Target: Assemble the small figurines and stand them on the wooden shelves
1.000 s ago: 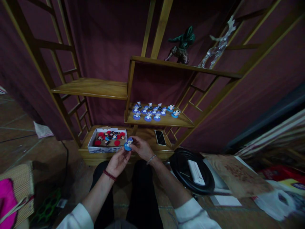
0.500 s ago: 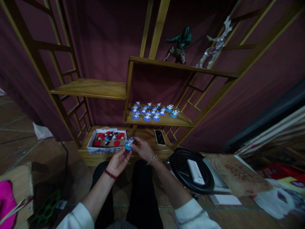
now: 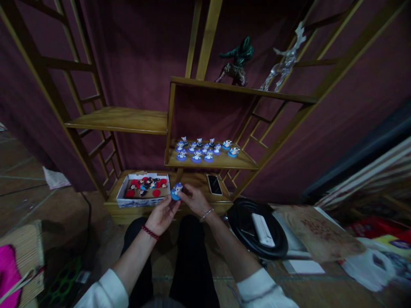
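Two-handed grip: I had left hand [image 3: 161, 217] and right hand [image 3: 196, 201] pinching the blue-based figurine [image 3: 176, 191], likely to steady it.

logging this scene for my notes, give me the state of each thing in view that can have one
Held figurine: gripped by left hand and right hand
Box: open, small figures heaped inside
Phone: lying flat, screen dark
Displayed figurines: standing
Dark green statue: crouching pose
Clear statue: upright
Plastic bag: crumpled

From my end I log white sleeves [image 3: 102, 291] and black trousers [image 3: 189, 267]; dark red beaded bracelet [image 3: 150, 232] on left wrist [image 3: 155, 225], thin silvery bracelet [image 3: 206, 214] on right.
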Action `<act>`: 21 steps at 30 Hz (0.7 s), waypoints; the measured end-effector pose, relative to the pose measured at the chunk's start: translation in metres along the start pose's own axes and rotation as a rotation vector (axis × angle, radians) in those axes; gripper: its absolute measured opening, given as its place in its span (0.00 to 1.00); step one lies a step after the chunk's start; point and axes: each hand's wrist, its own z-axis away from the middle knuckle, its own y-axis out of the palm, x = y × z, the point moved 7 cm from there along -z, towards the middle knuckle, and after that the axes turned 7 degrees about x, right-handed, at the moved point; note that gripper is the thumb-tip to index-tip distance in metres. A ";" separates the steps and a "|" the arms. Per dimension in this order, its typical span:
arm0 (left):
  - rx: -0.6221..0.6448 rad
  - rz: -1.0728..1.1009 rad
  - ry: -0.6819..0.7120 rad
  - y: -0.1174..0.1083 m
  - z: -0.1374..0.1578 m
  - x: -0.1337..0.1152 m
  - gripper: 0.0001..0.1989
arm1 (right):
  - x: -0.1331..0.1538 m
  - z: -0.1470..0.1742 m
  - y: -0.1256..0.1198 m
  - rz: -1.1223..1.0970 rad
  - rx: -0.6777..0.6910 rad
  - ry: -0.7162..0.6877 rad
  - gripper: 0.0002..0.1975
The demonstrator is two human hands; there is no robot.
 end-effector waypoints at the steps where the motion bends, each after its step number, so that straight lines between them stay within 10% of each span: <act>1: 0.001 -0.004 -0.003 0.001 0.000 0.001 0.06 | 0.000 0.001 0.000 -0.012 0.006 0.001 0.11; 21: 0.049 -0.085 -0.052 0.014 -0.005 0.009 0.03 | -0.010 0.007 -0.006 -0.041 0.016 -0.023 0.14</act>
